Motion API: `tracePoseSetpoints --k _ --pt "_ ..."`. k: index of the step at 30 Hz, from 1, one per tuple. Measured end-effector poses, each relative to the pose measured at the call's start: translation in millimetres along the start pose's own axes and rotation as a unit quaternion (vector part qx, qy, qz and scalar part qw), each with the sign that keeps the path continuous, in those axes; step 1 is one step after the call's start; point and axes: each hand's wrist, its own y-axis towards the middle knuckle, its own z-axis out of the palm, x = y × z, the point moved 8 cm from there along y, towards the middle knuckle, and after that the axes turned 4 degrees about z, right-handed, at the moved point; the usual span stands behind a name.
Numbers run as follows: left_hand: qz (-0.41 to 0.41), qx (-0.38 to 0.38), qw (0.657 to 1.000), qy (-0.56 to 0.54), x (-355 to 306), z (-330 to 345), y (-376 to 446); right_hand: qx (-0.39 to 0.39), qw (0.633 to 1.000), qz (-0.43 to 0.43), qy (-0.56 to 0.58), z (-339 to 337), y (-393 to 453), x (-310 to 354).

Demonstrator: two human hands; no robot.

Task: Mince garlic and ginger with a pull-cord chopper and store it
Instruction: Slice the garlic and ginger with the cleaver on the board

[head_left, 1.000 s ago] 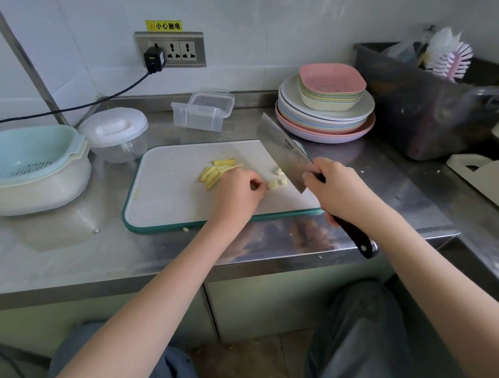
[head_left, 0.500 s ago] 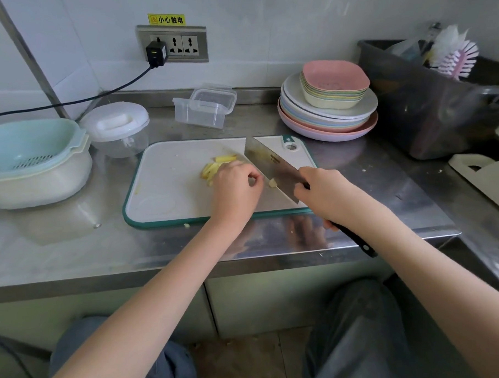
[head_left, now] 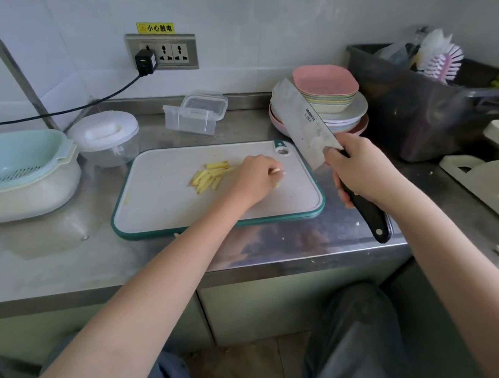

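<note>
A white cutting board (head_left: 163, 209) with a green rim lies on the steel counter. Yellow ginger strips (head_left: 210, 176) sit in a small pile near its middle. My left hand (head_left: 255, 180) rests on the board right of the strips, fingers curled round pale garlic pieces (head_left: 277, 171). My right hand (head_left: 356, 170) grips a cleaver (head_left: 302, 123) by its black handle, blade raised and tilted above the board's right edge. The pull-cord chopper (head_left: 106, 138), clear bowl with a white lid, stands behind the board's left corner. A clear storage box (head_left: 196, 114) sits at the back.
A pale blue colander in a cream basin (head_left: 27, 175) stands at the left. Stacked plates and bowls (head_left: 330, 99) sit behind the cleaver. A dark tub (head_left: 410, 107) with a brush is at the right. A power cord (head_left: 67, 111) runs from the wall socket.
The cleaver has lifted off the board and swung up to the right. My left hand has stayed on the board over the garlic pieces.
</note>
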Motion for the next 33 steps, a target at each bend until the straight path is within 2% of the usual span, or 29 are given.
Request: tracePoseSetpoints --k 2,5,8,10,12,14,17,23,27,33 --pt "-0.013 -0.021 0.999 -0.022 3.4 -1.9 3.4 0.007 1.000 0.010 0.003 4.6 -0.6 -5.7" --pt "-0.046 -0.028 0.992 -0.115 15.3 -4.9 7.3 0.013 1.000 0.018 -0.001 9.6 -1.2 -11.3" --pt "-0.059 -0.051 0.987 -0.137 25.8 -11.5 6.2 0.014 0.999 0.013 -0.029 15.0 -2.9 -11.3" --pt "-0.066 -0.136 0.985 -0.086 37.5 -27.2 -0.1 0.013 0.999 0.004 -0.053 21.1 -3.9 -10.8" --pt "-0.095 -0.233 0.967 -0.048 51.6 -46.6 -14.3 0.017 0.997 -0.005 -0.075 28.7 -3.6 -9.4" --pt "-0.113 -0.275 0.954 -0.031 58.3 -55.2 -25.9 0.022 0.995 -0.006 -0.097 35.7 -0.8 -9.1" --pt "-0.103 -0.279 0.954 -0.032 58.1 -54.3 -32.5 0.014 0.989 -0.007 -0.147 43.3 4.1 -8.5" --pt "-0.084 -0.269 0.959 -0.034 57.0 -51.1 -32.9 0.054 0.969 0.011 -0.240 62.9 10.5 -5.3" --pt "-0.067 -0.264 0.962 -0.016 51.5 -48.2 -35.4 0.041 0.983 0.004 -0.177 47.7 9.4 -5.5" --pt "0.017 -0.231 0.973 -0.011 28.2 -43.6 -30.9 0.038 0.995 0.013 -0.092 25.0 4.0 3.0"
